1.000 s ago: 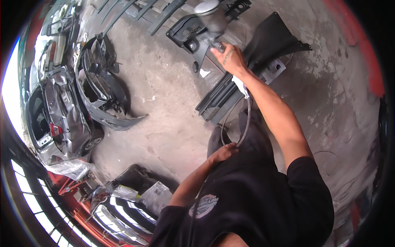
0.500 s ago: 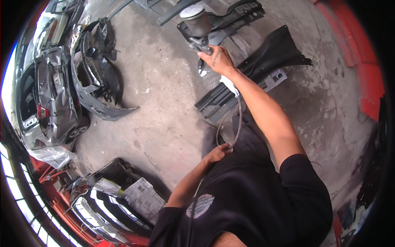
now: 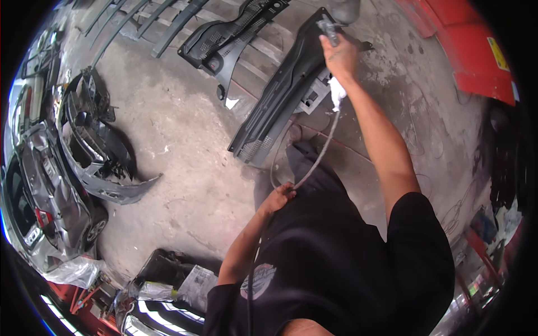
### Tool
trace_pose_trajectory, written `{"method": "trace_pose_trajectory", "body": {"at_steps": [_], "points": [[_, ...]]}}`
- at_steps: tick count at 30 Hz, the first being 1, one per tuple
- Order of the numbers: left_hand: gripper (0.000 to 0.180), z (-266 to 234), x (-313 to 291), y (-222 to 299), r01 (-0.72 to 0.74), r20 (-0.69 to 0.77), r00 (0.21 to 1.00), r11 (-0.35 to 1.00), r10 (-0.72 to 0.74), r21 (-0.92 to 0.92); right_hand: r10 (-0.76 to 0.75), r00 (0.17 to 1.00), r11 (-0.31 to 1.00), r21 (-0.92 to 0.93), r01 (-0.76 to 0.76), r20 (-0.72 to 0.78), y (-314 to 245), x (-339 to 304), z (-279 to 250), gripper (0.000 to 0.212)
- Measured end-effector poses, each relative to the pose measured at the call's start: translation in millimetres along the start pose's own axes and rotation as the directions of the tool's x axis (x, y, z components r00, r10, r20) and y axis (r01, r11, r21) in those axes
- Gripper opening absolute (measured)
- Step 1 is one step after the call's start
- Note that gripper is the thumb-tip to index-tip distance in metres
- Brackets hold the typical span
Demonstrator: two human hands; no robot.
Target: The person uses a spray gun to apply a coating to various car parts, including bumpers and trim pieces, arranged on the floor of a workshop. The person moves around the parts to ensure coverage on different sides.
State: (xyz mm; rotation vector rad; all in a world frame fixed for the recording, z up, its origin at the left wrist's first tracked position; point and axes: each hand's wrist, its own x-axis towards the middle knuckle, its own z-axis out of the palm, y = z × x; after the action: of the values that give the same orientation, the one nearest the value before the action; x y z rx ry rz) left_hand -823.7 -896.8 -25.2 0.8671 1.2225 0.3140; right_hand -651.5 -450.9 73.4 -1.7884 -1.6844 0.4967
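Right hand curled round the spray gun, which is over the far end of the black panel. Left hand closed on the hose at the person's waist. Panel slants ahead of the legs; narrow gap to the smaller trim, wide floor between panel's near-left end and the bumper.

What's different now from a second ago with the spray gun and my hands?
Your right hand has carried the spray gun rightward, from near the farther panel to the far end of the nearer panel. Nothing was grabbed or released: your left hand still holds the hose, and both panels lie as before.
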Motion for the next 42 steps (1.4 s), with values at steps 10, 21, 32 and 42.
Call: {"method": "trace_pose_trajectory", "body": {"at_steps": [10, 21, 32, 42], "points": [[0.024, 0.8, 19.6, 13.0, -0.146, 0.223, 0.969, 0.976, 0.108, 0.162, 0.074, 0.711, 0.954, 0.158, -0.256, 0.699, 32.6, -31.3, -76.4, 0.041], [0.036, 23.2, 34.6, 81.8, -0.076, 0.046, 0.996, 0.997, 0.076, -0.002, -0.028, 0.996, 0.969, -0.242, 0.048, 0.086, 57.6, 98.4, -66.4, 0.039], [0.03, 29.5, 41.1, 30.3, -0.208, 0.165, 0.969, 0.965, 0.181, 0.161, 0.031, 0.66, 0.989, 0.072, -0.128, 0.75, 14.7, 5.6, -92.1, 0.044], [0.033, 48.6, 29.1, 33.4, -0.199, 0.045, 0.98, 0.975, 0.195, 0.103, -0.089, 0.91, 0.929, -0.296, 0.223, 0.405, 25.1, 36.2, -56.6, 0.051]]}}
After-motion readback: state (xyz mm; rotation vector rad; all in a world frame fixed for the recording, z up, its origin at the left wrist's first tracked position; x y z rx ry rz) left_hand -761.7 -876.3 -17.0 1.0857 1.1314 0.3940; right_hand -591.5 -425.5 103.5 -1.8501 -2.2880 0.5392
